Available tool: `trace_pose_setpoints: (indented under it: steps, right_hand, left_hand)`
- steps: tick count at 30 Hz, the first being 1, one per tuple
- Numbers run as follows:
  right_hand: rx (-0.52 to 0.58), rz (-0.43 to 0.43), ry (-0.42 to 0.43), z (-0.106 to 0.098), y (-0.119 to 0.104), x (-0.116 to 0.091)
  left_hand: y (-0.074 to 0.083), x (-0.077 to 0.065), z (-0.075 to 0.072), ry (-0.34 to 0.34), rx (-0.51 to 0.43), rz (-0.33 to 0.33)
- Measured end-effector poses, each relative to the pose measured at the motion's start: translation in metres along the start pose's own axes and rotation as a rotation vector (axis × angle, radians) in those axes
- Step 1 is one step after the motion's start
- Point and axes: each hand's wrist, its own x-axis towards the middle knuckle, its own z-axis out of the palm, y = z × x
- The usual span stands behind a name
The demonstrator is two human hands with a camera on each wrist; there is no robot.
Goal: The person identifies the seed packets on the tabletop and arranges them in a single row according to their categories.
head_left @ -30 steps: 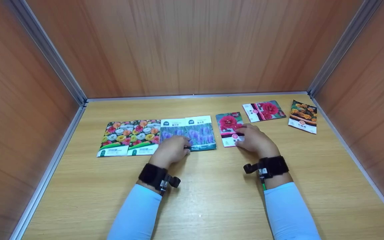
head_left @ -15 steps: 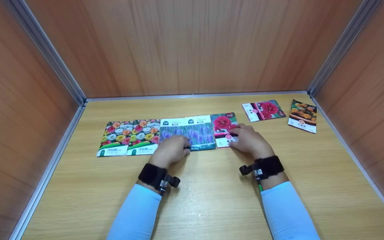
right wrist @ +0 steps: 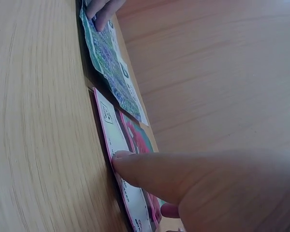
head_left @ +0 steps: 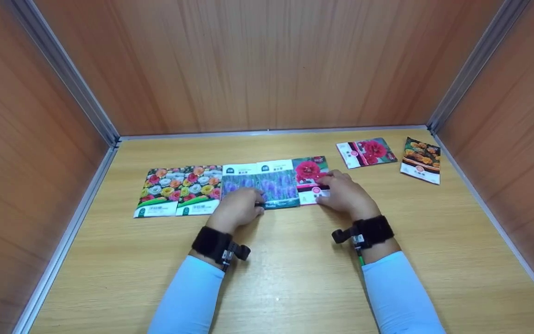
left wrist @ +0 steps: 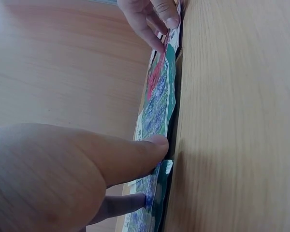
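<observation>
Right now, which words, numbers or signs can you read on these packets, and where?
None is readable; all are too small or blurred:
Mixed-flower packets: print in the white bottom bands.
Purple-flower packets: characters under dark emblems, white tops.
Red-flower packets: print on white ends, near pink badges.
Orange-flower packet: marks on the white bottom.

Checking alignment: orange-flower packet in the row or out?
Out: the orange-flower packet lies right of the row, touching no other packet.

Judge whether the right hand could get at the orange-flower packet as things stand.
Probably yes: nothing lies between the right hand and the orange-flower packet, though that hand's fingers touch the nearer red-flower packet.
</observation>
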Motion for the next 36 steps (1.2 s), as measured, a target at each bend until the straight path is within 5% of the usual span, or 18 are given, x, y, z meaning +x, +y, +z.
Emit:
trace_pose_setpoints:
  steps: [16,23,36]
  right_hand:
    - [0.046,0.115,0.118,-0.015,0.024,0.01]
    - [0.088,0.186,0.078,-0.016,0.044,0.015]
    - [0.093,0.164,0.071,-0.017,0.058,0.015]
  left_hand:
    - [0.0,0.001,-0.003,-0.02,0.0,-0.018]
    - [0.0,0.001,-0.002,-0.02,-0.008,-0.017]
    - [0.001,0.001,-0.001,-0.013,0.004,-0.014]
